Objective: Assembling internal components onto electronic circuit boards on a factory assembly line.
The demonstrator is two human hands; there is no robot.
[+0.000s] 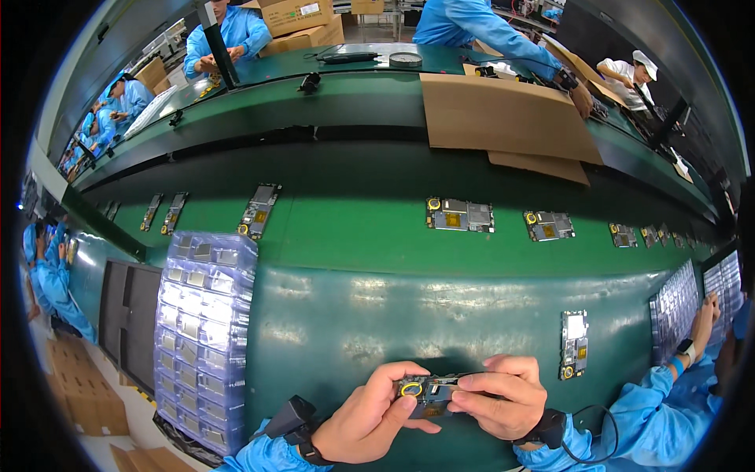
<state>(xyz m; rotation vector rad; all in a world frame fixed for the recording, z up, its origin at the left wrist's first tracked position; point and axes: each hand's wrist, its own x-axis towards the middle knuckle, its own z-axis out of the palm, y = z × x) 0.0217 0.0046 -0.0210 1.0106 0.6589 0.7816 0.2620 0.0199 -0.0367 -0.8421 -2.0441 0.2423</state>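
Circuit board: head view, clock read from the picture's middle; gripped between both hands over the bench, between 5 and 6 o'clock, its yellow ring at the 9 o'clock end.
Near tray stack: clear plastic at 8 o'clock; the top tray's pockets hold flat grey rectangular pieces in rows.
Far trays: clear plastic, between 3 and 4 o'clock, their contents too blurred to tell; another person's hand is at them.
Cardboard boxes: on the floor at 8 o'clock, beyond the tray stack; what they hold is hidden.
Carton pile: between 11 and 12 o'clock, contents out of sight.
Left hand: comes in from 7 o'clock, thumb and forefinger clamped on the board's ring end, another fingertip showing below the board.
Right hand: comes in from 5 o'clock, knuckles bent, thumb and fingers clamped on the opposite end; whether they also pinch a small part is too fine to tell.
Wrists: dark strapped devices on both, above blue sleeves.
Loose board: lying on the bench at 4 o'clock, apart from the hands.
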